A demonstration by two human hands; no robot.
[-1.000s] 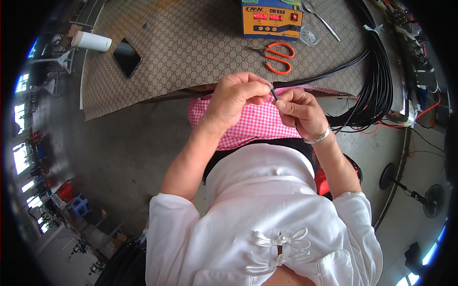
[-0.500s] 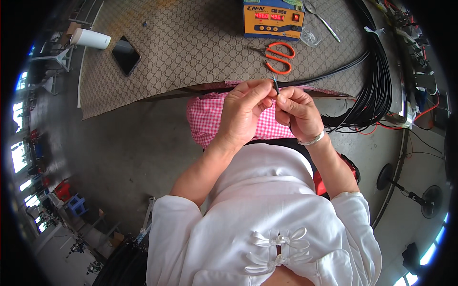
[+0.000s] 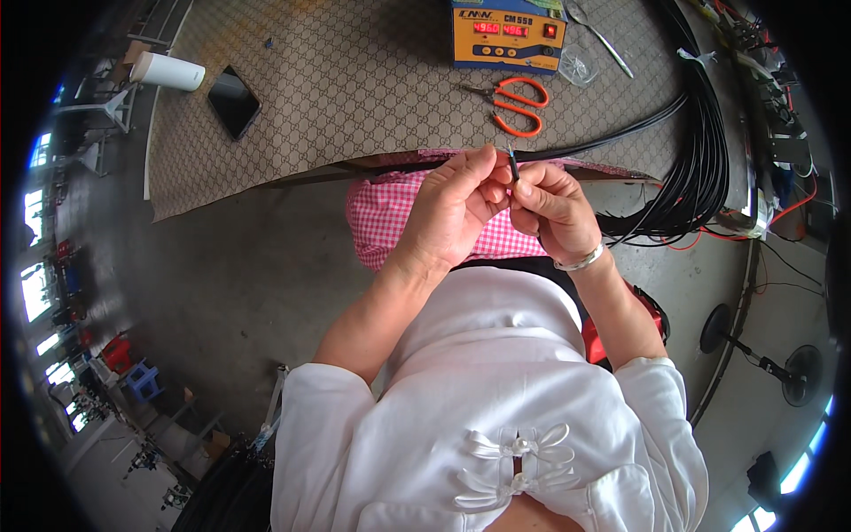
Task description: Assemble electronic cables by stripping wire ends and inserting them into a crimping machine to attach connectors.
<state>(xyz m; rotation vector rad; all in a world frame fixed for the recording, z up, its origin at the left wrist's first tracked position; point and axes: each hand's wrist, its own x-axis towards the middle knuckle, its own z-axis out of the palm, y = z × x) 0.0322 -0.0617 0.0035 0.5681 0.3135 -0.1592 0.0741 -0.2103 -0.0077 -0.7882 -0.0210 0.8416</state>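
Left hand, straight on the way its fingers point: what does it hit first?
The left hand points up and right, so likely the black cable end pinched at its fingertips, then the right hand beside it. Depth is unclear.

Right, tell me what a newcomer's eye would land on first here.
First, the two hands meeting mid-frame: the left hand and right hand pinch the end of a thin black cable between fingertips, above a pink checked cloth. Behind them, on the patterned mat, lie orange-handled scissors beside an orange-and-blue soldering station. A thick black cable bundle curves down the right.
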